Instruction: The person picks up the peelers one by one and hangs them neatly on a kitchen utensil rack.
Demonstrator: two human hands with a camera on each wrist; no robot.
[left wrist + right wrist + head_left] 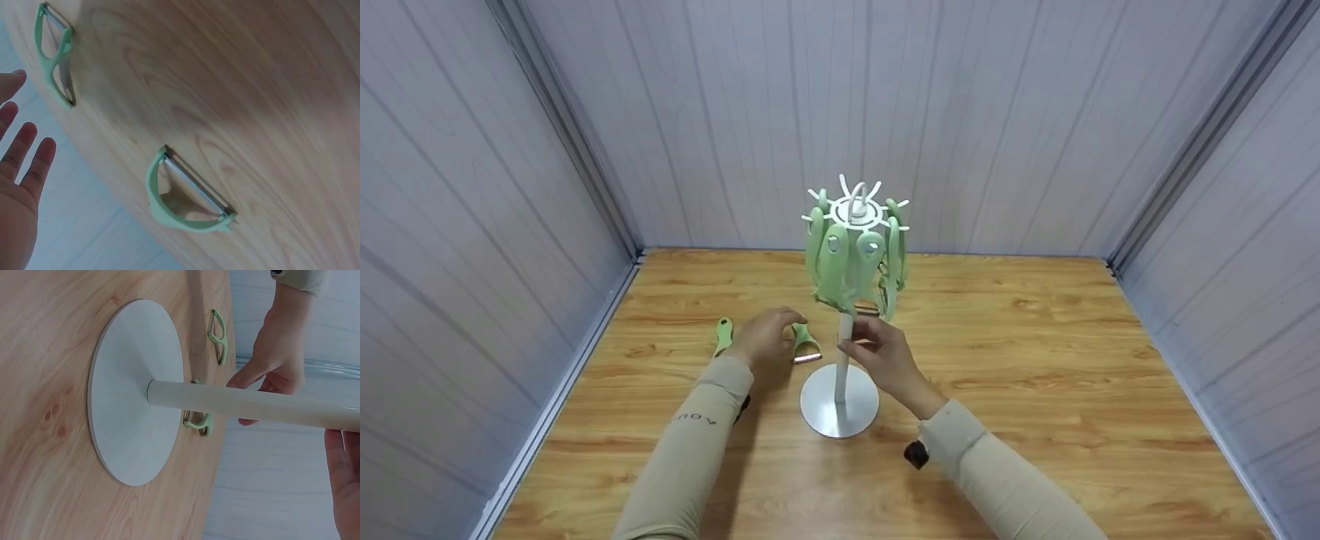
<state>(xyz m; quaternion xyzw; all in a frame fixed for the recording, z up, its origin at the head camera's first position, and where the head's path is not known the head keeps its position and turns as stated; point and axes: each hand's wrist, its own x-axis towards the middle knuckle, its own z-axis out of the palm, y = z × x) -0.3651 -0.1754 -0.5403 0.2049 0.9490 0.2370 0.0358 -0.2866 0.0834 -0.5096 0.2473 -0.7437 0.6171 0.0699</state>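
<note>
A white stand (pixel 840 401) with a round base stands upright. Several green-handled peelers (pixel 832 266) hang from its hooked top ring. My right hand (pixel 889 360) holds the pole (pixel 197 396) below them, thumb and fingers at its sides. My left hand (pixel 765 337) hovers left of the stand with fingers spread, gripping nothing. Close by its fingertips lies a green peeler (pixel 801 334) with a wide metal blade. Left of that hand is another green peeler (pixel 724 332), partly hidden by it. Both loose peelers show in the left wrist view, one being the wide-bladed peeler (pixel 160 212).
A wooden tabletop (pixel 1020 360) lies beneath everything. Pale panel walls (pixel 960 112) enclose the back and both sides. One small black device (pixel 916 454) sits under the right wrist.
</note>
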